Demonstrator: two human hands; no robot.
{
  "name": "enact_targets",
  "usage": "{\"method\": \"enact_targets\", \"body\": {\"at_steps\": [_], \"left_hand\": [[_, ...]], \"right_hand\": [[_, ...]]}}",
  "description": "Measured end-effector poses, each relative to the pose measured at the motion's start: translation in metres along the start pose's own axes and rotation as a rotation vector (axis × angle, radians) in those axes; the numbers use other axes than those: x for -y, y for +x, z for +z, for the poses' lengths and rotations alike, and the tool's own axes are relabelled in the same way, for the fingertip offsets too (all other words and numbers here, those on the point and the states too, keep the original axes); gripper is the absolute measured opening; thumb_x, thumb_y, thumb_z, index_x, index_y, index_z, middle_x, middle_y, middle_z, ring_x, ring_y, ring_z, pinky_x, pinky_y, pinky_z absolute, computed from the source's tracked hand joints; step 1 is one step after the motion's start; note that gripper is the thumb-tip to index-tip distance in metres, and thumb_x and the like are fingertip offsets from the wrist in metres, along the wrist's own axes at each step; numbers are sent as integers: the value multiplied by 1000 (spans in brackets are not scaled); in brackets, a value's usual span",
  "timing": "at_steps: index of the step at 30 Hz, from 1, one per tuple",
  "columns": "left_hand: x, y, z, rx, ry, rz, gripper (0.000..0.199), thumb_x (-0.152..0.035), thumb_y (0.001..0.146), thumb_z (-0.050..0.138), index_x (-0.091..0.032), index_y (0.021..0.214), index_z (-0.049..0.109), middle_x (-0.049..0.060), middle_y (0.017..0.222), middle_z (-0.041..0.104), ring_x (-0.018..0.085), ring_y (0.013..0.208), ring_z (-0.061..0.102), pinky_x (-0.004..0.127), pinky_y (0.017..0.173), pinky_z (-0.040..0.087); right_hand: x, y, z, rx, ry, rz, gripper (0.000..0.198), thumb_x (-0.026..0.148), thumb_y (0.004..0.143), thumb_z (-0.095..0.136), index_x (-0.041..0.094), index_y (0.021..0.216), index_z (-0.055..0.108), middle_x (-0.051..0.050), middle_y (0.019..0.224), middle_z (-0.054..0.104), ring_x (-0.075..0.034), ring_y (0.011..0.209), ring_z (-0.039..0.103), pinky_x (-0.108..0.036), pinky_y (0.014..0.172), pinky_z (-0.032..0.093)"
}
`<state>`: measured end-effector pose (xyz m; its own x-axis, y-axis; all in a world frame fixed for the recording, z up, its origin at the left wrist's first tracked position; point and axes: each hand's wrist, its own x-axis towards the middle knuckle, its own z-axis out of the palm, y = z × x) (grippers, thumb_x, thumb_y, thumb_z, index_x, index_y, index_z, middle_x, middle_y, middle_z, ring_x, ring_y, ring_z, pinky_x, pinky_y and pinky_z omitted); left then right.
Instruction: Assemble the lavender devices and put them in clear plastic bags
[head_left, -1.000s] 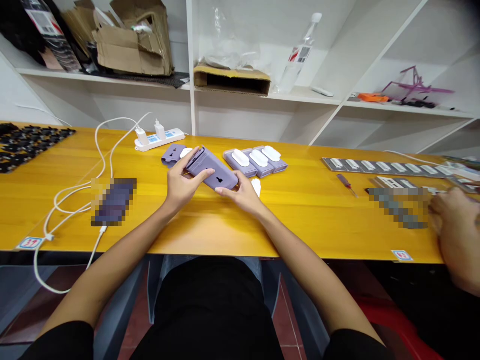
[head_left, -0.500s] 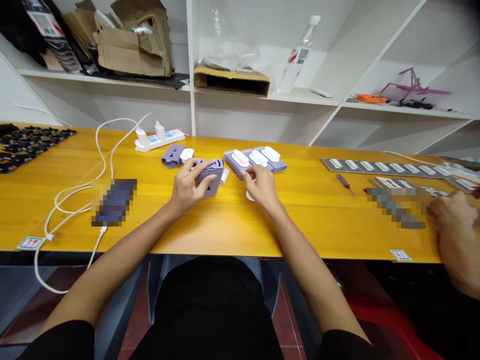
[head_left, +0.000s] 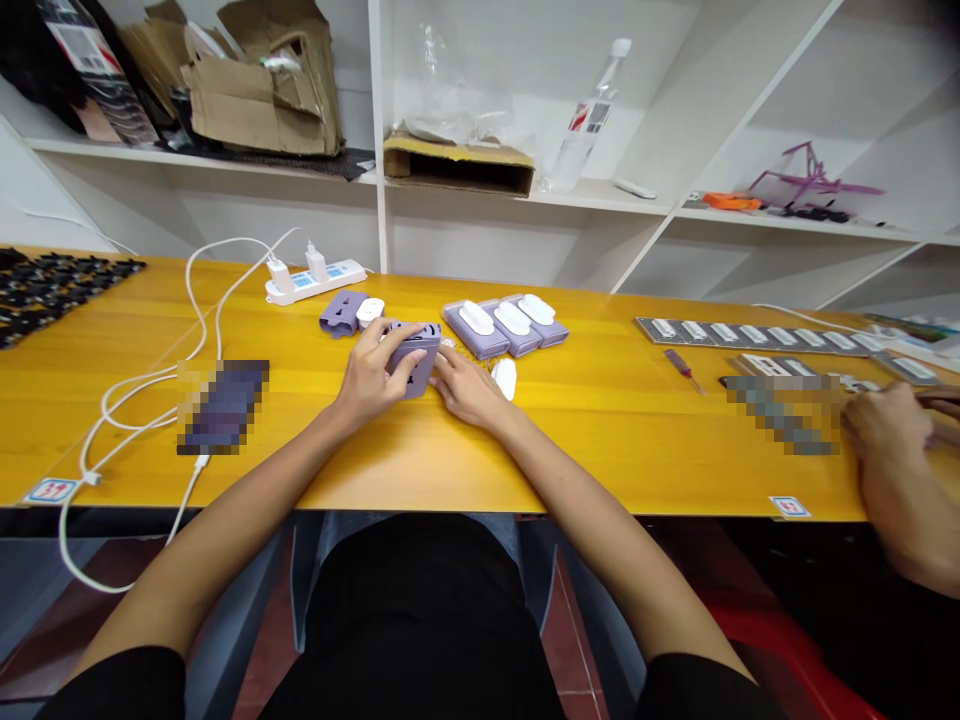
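My left hand (head_left: 373,378) grips a purple box-shaped housing (head_left: 417,368) with slots along its top, holding it tilted up off the table. My right hand (head_left: 469,385) is close against the housing's right side, fingers together and tips partly hidden; what they hold, if anything, I cannot make out. A small whitish piece (head_left: 448,343) shows just above those fingers. Several tiny loose bits (head_left: 471,353) lie behind the right hand. To its right rests a white oval piece (head_left: 505,379). Farther back sit purple housings (head_left: 491,345) topped with white oval pieces (head_left: 512,319).
Left of my hands are another purple shell (head_left: 343,314), a white plug piece (head_left: 370,312), a power strip (head_left: 319,281), white cables (head_left: 112,400) and a blurred phone (head_left: 225,405). At right lie a screwdriver (head_left: 684,369), a strip of white parts (head_left: 754,335) and another person's hand (head_left: 892,430).
My right hand has moved left from beside the loose bits to the housing's right side, uncovering the white oval piece. My left hand keeps its hold on the housing.
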<state>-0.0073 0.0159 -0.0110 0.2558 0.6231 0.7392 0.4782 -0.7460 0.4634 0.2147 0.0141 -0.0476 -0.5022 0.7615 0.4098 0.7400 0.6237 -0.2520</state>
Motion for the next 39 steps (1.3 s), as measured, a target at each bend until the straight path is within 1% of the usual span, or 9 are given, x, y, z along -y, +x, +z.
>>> {"method": "enact_targets", "body": {"at_steps": [3,8,13,17,19,24,29,34,39], "left_hand": [[-1,0,-1,8,-6,6,38,-39,103,65,-23,136,75,14,133,69,29,124,68,47,114,54],[-1,-1,-1,-8,-23,14,37,-38,102,67,-24,136,76,13,135,69,29,126,69,47,116,53],[0,0,0,-35,-34,33,36,-37,101,70,-24,134,76,13,133,71,29,126,69,47,118,52],[0,1,-1,-26,-30,50,33,-36,101,70,-24,131,74,13,134,69,30,130,67,48,121,51],[1,1,-1,-34,-23,74,32,-35,101,70,-22,131,73,14,134,69,31,131,66,48,120,51],[1,2,-2,-46,42,157,33,-33,103,68,-20,134,70,15,132,70,30,127,69,47,118,54],[4,4,-3,-47,104,224,34,-32,106,65,-17,136,71,16,130,69,28,122,71,47,113,58],[6,5,-6,-2,138,253,37,-33,109,61,-17,141,70,18,133,68,30,125,70,49,112,58],[7,7,-7,-7,134,323,35,-27,111,57,-19,141,71,17,137,74,30,129,70,51,116,56]], "right_hand": [[1,2,4,54,-83,37,44,28,110,51,23,154,56,-14,167,52,-37,137,57,-55,110,55],[-4,2,4,15,-151,90,36,31,111,47,18,140,64,-16,152,62,-38,115,56,-59,104,54],[-10,3,8,-74,-156,84,42,20,108,45,19,145,65,-16,139,66,-40,121,49,-60,113,48],[-11,4,9,-107,-124,123,52,13,104,45,17,153,61,-19,131,66,-40,124,48,-59,115,49],[-12,5,9,-109,-116,143,54,11,102,46,17,154,61,-20,133,64,-39,127,49,-58,115,50],[-13,5,13,-104,-143,198,55,10,101,48,15,155,57,-22,155,51,-38,142,45,-56,122,46],[-10,6,13,-17,-192,217,53,9,100,48,9,153,57,-25,161,49,-40,139,49,-57,120,46],[-10,7,11,-26,-167,176,49,13,101,47,11,149,60,-25,155,55,-41,132,55,-59,110,51],[-10,5,16,-61,-85,175,47,21,103,53,11,148,58,-24,146,57,-37,132,57,-55,115,50]]}}
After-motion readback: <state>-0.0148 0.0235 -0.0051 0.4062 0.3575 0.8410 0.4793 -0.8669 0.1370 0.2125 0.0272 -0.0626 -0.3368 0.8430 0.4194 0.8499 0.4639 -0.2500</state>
